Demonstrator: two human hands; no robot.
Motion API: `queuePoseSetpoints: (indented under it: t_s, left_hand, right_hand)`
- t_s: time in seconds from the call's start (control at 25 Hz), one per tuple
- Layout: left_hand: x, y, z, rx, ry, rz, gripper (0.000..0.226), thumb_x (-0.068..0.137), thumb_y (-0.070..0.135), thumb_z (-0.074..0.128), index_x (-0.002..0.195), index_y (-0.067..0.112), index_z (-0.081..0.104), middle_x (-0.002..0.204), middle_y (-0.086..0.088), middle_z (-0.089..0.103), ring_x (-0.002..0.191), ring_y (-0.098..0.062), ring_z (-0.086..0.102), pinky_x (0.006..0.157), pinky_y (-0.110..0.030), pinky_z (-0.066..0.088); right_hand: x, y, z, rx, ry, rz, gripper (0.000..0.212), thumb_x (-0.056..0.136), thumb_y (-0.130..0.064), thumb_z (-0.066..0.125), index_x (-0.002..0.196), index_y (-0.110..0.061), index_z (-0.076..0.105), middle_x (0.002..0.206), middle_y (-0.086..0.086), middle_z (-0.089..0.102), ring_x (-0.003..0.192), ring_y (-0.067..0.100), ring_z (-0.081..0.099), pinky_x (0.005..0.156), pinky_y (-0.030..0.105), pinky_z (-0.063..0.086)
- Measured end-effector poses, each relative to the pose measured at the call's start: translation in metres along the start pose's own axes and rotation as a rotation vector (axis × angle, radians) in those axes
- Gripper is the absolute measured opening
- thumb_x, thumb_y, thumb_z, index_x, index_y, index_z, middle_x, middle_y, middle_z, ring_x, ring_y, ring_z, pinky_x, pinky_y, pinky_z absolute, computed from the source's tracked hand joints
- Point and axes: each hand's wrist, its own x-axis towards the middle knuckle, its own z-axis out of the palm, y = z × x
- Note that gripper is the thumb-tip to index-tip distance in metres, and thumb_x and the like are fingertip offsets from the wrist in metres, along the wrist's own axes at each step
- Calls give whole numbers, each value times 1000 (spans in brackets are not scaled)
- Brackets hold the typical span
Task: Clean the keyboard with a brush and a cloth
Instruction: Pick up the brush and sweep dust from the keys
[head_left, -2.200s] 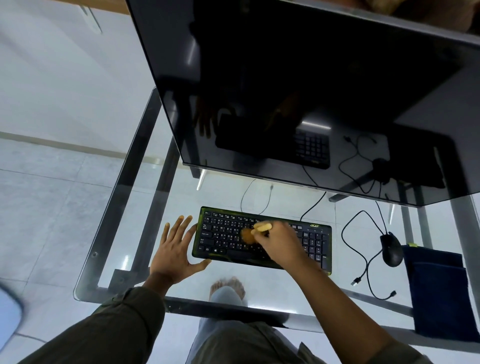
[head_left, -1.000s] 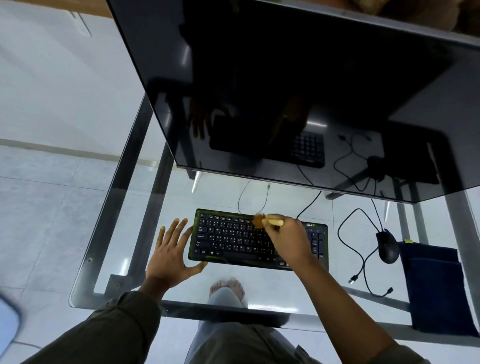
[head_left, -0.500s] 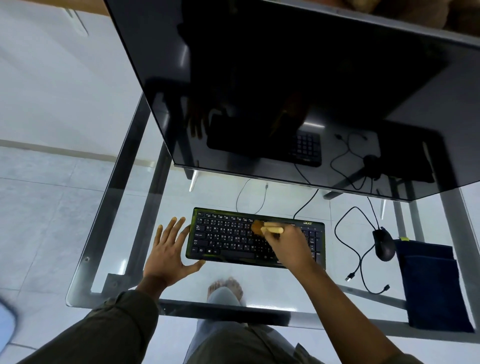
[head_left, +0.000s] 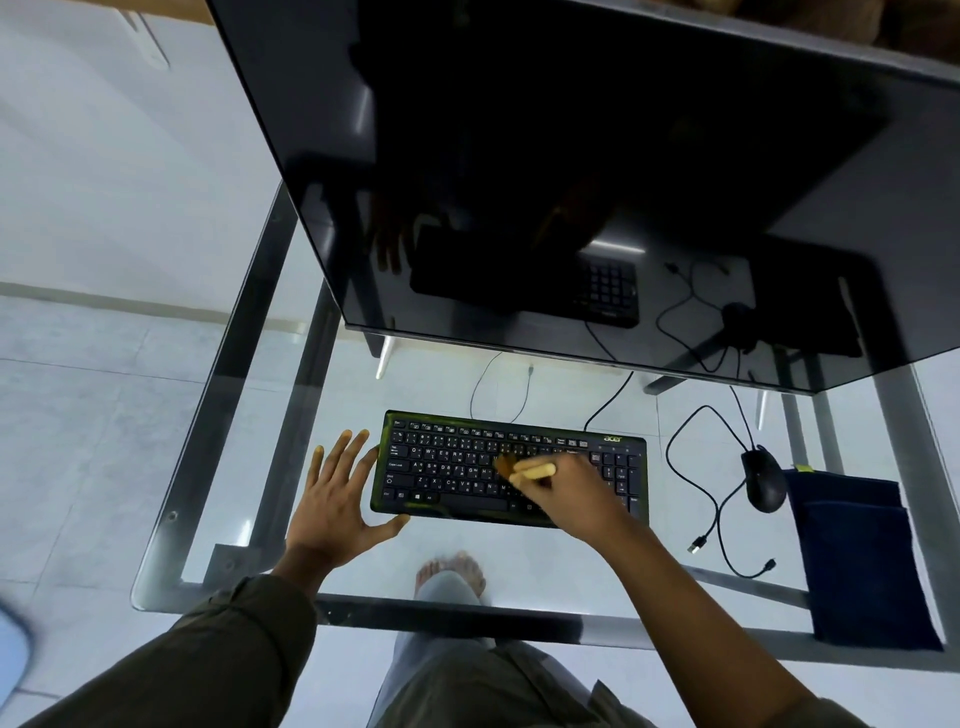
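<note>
Clear glass table (head_left: 519, 551), glossy monitor (head_left: 571, 156), cloth towel (head_left: 862, 561)

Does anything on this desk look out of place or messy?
Mostly tidy. One loose cable sprawls between the keyboard and mouse, both plug ends lying unconnected on the glass. Nothing looks spilled or damaged.

Brush (head_left: 524, 469) bristles blurred, right hand (head_left: 576, 499) hiding keys beneath
</note>
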Motion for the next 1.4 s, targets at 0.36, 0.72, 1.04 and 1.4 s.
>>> queuePoseSetpoints:
  t_s: [0.36, 0.72, 1.04, 1.4]
  left_hand:
    - [0, -1, 1, 3, -5, 1, 101, 77, 87, 45, 154, 23, 34, 166, -5, 22, 156, -25, 9, 123, -59, 16]
    - [0, 0, -1, -1, 4, 13, 100, 77, 86, 46, 153, 22, 35, 166, -5, 23, 156, -25, 11, 124, -58, 15]
    - [-1, 1, -2, 8, 15, 17, 99, 77, 85, 47, 152, 21, 36, 165, -6, 25, 155, -25, 12, 124, -58, 15]
    - [-1, 1, -1, 1, 18, 16, 100, 76, 85, 49, 153, 21, 36, 165, -6, 24, 156, -25, 11, 124, -58, 16]
  right_hand:
    - [-5, 3, 0, -22, -103, -10, 22, 89, -32, 70, 107, -22, 78, 90, -5, 77, 65, 7, 65, 64, 26, 54]
    - [-7, 15, -3, -108, -102, 62, 32, 76, -40, 56, 73, -14, 73, 64, 2, 70, 59, 19, 67, 57, 40, 56]
    - [1, 0, -5, 27, 23, 44, 16, 92, -30, 67, 101, -23, 78, 79, -1, 76, 49, 4, 56, 53, 21, 46]
    - [9, -7, -6, 74, 5, -34, 24, 93, -33, 68, 113, -23, 76, 93, -7, 77, 60, 10, 66, 59, 28, 57]
